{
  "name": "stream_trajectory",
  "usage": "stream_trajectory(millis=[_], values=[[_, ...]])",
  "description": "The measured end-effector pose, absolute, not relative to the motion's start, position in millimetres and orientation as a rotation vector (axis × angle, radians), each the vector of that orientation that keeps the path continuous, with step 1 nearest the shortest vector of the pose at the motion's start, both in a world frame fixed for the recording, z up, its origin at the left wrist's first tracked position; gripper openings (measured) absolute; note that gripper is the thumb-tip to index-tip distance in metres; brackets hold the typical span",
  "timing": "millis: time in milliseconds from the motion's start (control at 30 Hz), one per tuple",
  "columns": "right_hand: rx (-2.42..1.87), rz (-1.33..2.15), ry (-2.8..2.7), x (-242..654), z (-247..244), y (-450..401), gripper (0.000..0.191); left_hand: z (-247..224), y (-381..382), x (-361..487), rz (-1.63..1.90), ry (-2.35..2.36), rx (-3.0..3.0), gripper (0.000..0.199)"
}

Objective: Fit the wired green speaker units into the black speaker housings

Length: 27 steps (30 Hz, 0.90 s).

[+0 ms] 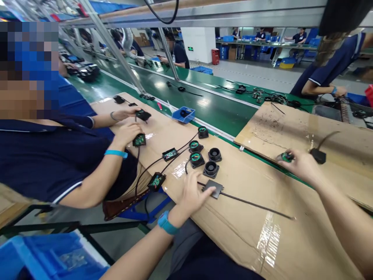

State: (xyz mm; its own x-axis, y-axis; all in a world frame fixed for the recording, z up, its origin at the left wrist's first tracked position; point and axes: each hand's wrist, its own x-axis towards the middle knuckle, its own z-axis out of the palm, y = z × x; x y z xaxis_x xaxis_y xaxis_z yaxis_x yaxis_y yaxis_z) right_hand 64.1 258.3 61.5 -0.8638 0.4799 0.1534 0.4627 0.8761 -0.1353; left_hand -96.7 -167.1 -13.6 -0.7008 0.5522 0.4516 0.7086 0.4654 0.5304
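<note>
My left hand (194, 194) is curled at the left side of a flat square black box (215, 189), its thumb on the near edge. A black cable (258, 204) runs from the box across the cardboard to the right. Between the fingertips of my right hand (304, 165) is a small round part with a green circuit board (287, 156), held above the right-hand cardboard's near edge. Beyond my left hand stand two black round housings with square flanges (215, 154) and three similar ones with green boards (196, 158) facing up.
Cardboard (233, 233) covers the bench. Left of me a co-worker's hands (128, 136) hold black boxes. Two open boxes with boards (156, 181) lie between us. Ahead are a blue bin (183, 114) and a green belt (204, 101). A black box (318, 155) lies beyond my right hand.
</note>
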Motion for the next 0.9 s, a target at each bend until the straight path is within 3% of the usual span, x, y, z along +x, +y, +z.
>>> stream_trajectory(millis=[133, 267, 333, 400, 500, 667, 900], values=[[-0.842, 0.292, -2.964, 109.2, 37.2, 153.2, 0.025, -6.2, -128.0, -120.4, -0.855, -2.635, -1.088, 0.057], [-1.034, 0.658, -2.739, 122.2, 14.4, 105.0, 0.046, 1.0, -74.8, -107.7, -0.753, -2.605, -1.307, 0.042], [-1.041, 0.742, -2.631, 130.8, 11.3, 101.4, 0.042, 1.4, -50.5, -85.1, -0.862, -2.506, -1.468, 0.038], [-1.03, 0.739, -2.644, 141.1, 12.2, 102.5, 0.025, -3.8, -29.5, -59.5, -0.999, -2.457, -1.533, 0.04], [-0.954, 0.7, -2.73, 151.3, 14.7, 104.4, 0.031, -20.6, -8.2, -30.8, -1.223, -2.471, -1.427, 0.052], [-0.961, 0.66, -2.721, 145.6, 9.6, 102.9, 0.02, -45.7, -8.5, -21.0, -1.467, -2.335, -1.431, 0.048], [-0.937, 0.757, -2.64, 139.7, -7.2, 100.7, 0.024, -42.8, -10.4, -22.1, -1.789, -2.485, -1.255, 0.055]])
